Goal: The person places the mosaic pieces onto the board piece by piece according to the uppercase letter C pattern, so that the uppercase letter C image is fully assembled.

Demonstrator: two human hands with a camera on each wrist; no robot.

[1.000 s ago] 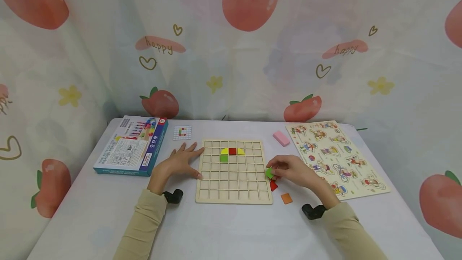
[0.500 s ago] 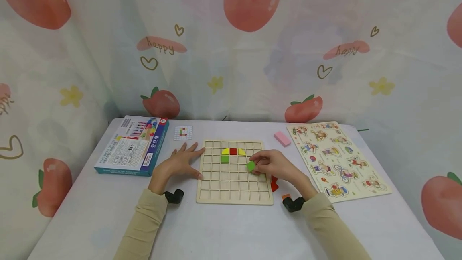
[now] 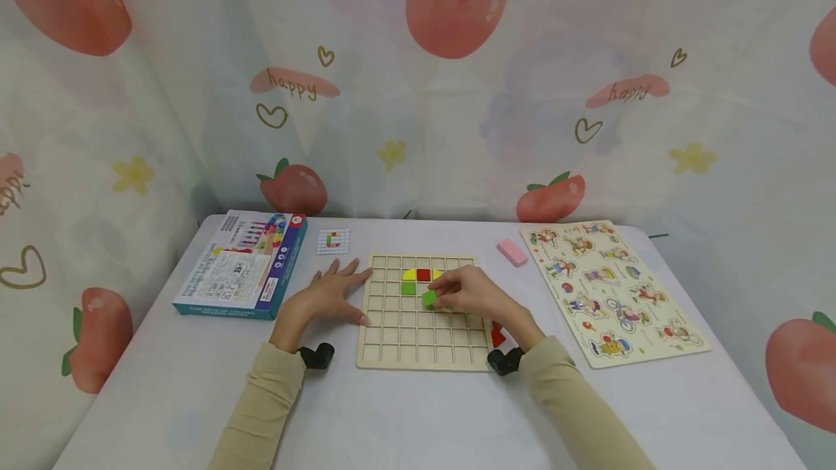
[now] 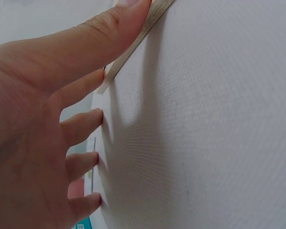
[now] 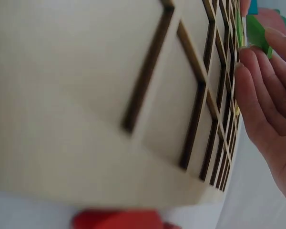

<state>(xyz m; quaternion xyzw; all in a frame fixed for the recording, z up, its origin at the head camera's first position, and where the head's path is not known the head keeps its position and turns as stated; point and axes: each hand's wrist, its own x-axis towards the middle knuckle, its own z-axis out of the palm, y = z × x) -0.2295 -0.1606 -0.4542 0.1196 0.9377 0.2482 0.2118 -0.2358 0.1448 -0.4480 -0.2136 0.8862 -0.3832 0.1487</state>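
Note:
A wooden grid board [image 3: 392, 362] lies on the table between both hands. My right hand [image 3: 472, 291] pinches a green square tile [image 3: 428, 299] over the board's middle; in the right wrist view the tile [image 5: 258, 34] stands tilted between thumb and fingers. Toward the board's far side sit a red square tile [image 3: 423, 275], a yellow rounded tile [image 3: 408, 275] to its left, another yellow one partly covered by the right hand, and a green tile [image 3: 408, 288]. My left hand [image 3: 325, 296] has spread fingers, its thumb [image 4: 109, 28] and index finger touching the board's left edge.
A pattern card [image 3: 333, 241] lies behind the left hand, beside a flat box [image 3: 242, 267]. Red tiles [image 3: 498, 334] lie right of the board, under the right forearm. Farther right are a pink block [image 3: 512, 252] and a picture puzzle board [image 3: 614, 289].
My right hand has carried the green tile leftward from the board's right edge to over its middle. The orange tile at lower right is now hidden behind the right wrist. The left hand stays put.

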